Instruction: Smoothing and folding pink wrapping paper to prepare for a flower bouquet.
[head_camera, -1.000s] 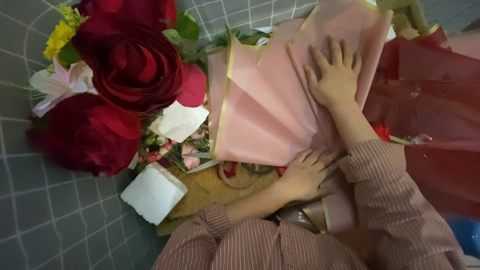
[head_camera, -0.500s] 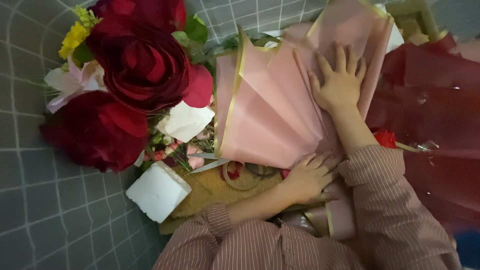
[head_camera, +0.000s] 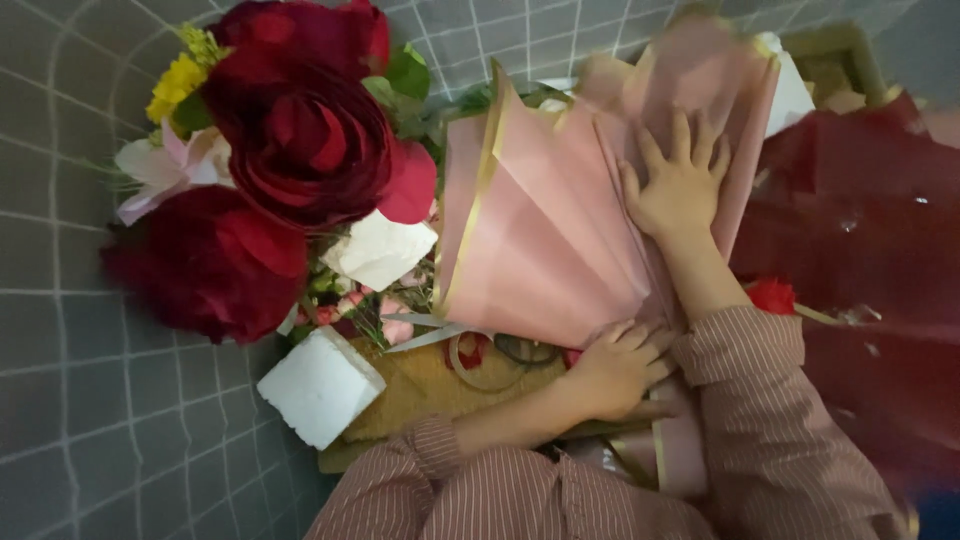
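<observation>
A pink wrapping paper with a gold edge lies folded in a fan over a bouquet. My right hand rests flat on its upper right part, fingers spread. My left hand presses on the gathered lower end of the paper, fingers apart and slightly curled. Large dark red roses stick out to the left of the paper, with a pale pink flower and yellow blossoms beside them. Both my arms wear striped brownish sleeves.
A white foam block lies on a brown mat below the flowers. A second white piece sits among the stems. Dark red sheer wrapping covers the right side. The surface is grey with a white grid.
Both hands stay pressed on the pink paper in nearly the same pose. The view has shifted a little, so the bouquet sits further right in the picture.
</observation>
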